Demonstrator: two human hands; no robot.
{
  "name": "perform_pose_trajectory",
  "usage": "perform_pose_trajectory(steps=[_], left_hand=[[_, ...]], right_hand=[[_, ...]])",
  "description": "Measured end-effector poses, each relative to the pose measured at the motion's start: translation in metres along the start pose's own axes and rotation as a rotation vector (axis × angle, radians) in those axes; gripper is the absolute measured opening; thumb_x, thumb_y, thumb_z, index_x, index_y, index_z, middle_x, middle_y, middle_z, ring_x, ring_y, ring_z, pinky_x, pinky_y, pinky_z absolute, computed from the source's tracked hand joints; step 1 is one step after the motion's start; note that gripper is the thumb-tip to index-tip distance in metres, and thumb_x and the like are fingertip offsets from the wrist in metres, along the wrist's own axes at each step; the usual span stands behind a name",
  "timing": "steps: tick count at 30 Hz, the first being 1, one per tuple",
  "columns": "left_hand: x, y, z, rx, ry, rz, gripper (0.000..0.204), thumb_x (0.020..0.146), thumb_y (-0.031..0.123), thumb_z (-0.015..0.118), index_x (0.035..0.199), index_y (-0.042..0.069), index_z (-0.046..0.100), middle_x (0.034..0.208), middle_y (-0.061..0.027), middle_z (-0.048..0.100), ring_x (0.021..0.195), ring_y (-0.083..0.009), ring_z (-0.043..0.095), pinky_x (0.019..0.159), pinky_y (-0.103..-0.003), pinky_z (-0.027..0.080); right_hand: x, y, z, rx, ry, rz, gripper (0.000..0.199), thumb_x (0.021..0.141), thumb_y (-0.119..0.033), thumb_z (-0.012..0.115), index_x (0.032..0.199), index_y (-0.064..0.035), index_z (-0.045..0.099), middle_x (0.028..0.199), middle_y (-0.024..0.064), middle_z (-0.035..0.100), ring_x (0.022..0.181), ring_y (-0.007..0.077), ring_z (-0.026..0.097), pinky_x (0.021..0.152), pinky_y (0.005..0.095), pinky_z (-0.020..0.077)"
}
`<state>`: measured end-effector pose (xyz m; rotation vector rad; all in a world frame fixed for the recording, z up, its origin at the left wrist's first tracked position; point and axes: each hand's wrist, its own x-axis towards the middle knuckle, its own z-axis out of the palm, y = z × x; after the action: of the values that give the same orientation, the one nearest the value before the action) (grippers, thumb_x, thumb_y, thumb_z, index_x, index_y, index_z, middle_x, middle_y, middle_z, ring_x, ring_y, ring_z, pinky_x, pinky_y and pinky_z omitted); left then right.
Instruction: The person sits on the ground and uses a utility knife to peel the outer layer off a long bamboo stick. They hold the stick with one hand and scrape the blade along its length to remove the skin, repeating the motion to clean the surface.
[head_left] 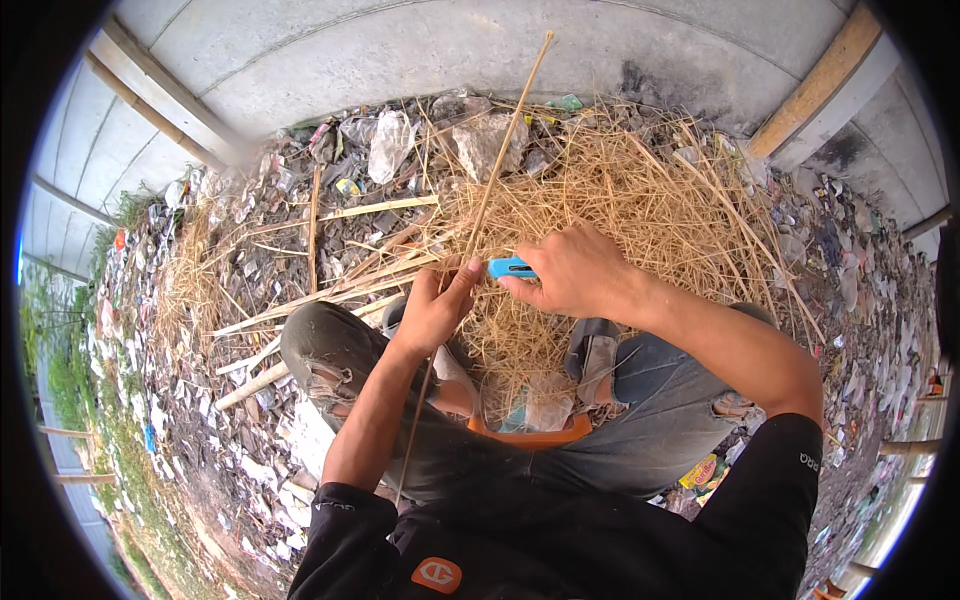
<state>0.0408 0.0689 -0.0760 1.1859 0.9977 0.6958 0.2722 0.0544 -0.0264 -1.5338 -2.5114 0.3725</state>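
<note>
My left hand (436, 305) is closed around a long thin strip of bamboo or cane (511, 135). The strip slants from beside my left thigh up past my fingers toward the wall. In my right hand (580, 270) is a blue utility knife (511, 268), gripped with its front end pointing at the strip, close to my left fingertips. Whether the blade touches the strip I cannot tell. Beneath both hands lies a heap of pale, straw-like shavings (630, 190).
Several split bamboo strips (340, 300) lie on the littered ground to the left. Ahead stands a grey concrete wall (450, 50), with a wooden post (815, 80) at the right. A stone (490, 143) rests near its foot. Something orange (535, 437) shows between my legs.
</note>
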Motion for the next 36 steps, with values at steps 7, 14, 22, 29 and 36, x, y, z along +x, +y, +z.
perform_pose_trajectory(steps=[7, 14, 22, 29, 36], left_hand=[[0.003, -0.005, -0.008, 0.07, 0.032, 0.056, 0.027, 0.105, 0.025, 0.062, 0.085, 0.007, 0.057, 0.062, 0.0089, 0.044, 0.052, -0.0016, 0.035, 0.046, -0.023, 0.027], [0.01, -0.011, -0.013, 0.018, 0.084, 0.054, 0.021, 0.102, 0.019, 0.062, 0.086, 0.007, 0.057, 0.061, 0.0082, 0.045, 0.05, -0.0019, 0.036, 0.046, -0.023, 0.026], [0.011, -0.011, -0.045, -0.005, 0.206, 0.07, 0.026, 0.103, 0.024, 0.064, 0.083, 0.009, 0.059, 0.058, 0.0086, 0.045, 0.048, -0.001, 0.036, 0.045, -0.023, 0.024], [-0.001, 0.004, -0.013, 0.068, 0.07, -0.011, 0.03, 0.098, 0.031, 0.074, 0.099, 0.002, 0.068, 0.065, 0.0086, 0.052, 0.053, -0.0009, 0.038, 0.047, -0.024, 0.026], [0.007, -0.009, 0.005, 0.088, -0.063, -0.039, 0.033, 0.099, 0.031, 0.072, 0.079, 0.006, 0.063, 0.063, 0.008, 0.048, 0.056, -0.0021, 0.036, 0.048, -0.026, 0.025]], right_hand=[[-0.004, 0.014, -0.017, 0.11, -0.128, 0.018, 0.054, 0.095, -0.053, 0.059, 0.073, -0.0034, 0.067, 0.058, 0.0192, 0.061, 0.057, 0.0395, 0.064, 0.059, 0.05, 0.052], [-0.006, 0.01, -0.026, 0.055, -0.268, 0.055, 0.056, 0.095, -0.051, 0.06, 0.067, -0.0024, 0.064, 0.057, 0.0174, 0.06, 0.054, 0.0358, 0.062, 0.056, 0.0488, 0.0497], [-0.018, 0.021, -0.047, -0.046, -0.327, 0.187, 0.054, 0.094, -0.049, 0.062, 0.071, -0.0006, 0.069, 0.06, 0.0167, 0.063, 0.055, 0.0341, 0.064, 0.056, 0.0481, 0.0509], [-0.021, 0.013, -0.043, 0.01, -0.185, 0.206, 0.048, 0.093, -0.047, 0.062, 0.075, -0.0033, 0.071, 0.062, 0.0184, 0.065, 0.06, 0.0382, 0.066, 0.06, 0.0506, 0.0524], [-0.013, -0.003, -0.014, -0.008, -0.128, 0.091, 0.049, 0.094, -0.05, 0.062, 0.078, -0.0046, 0.071, 0.066, 0.0187, 0.068, 0.064, 0.0389, 0.069, 0.064, 0.0512, 0.0552]])
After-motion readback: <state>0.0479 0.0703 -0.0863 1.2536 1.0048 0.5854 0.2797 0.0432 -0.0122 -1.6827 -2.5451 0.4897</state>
